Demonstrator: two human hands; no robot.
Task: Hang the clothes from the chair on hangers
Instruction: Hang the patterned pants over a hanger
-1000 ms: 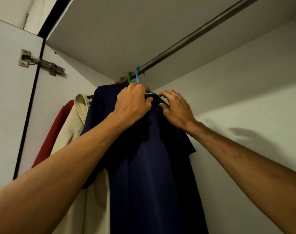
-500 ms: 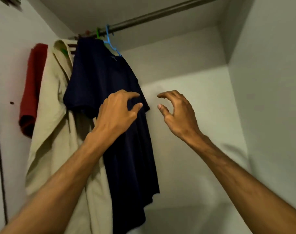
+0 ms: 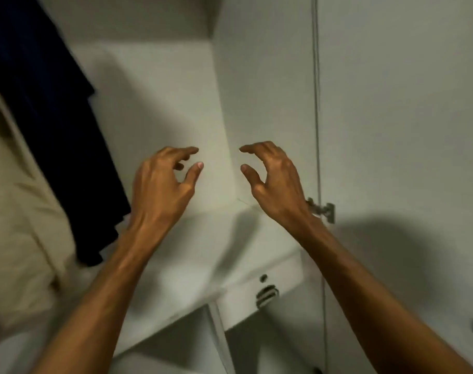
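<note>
The navy blue shirt (image 3: 49,125) hangs at the left of the white wardrobe, its lower hem visible; its hanger and the rail are out of frame. A beige garment (image 3: 16,225) hangs in front of it at the far left. My left hand (image 3: 162,184) and my right hand (image 3: 273,179) hover side by side in the middle of the wardrobe, apart from the clothes. Both have loosely curved fingers and hold nothing.
The wardrobe's back wall (image 3: 159,103) and right side panel (image 3: 262,76) enclose the space. A white drawer front (image 3: 278,276) with a metal handle (image 3: 267,295) lies below the hands. A door hinge (image 3: 321,210) sits just right of my right wrist, on the open door (image 3: 405,130).
Both hands let go of the navy shirt's collar at the hanger and dropped down and away. My view swung down and right, so the rail and hangers left the frame.
</note>
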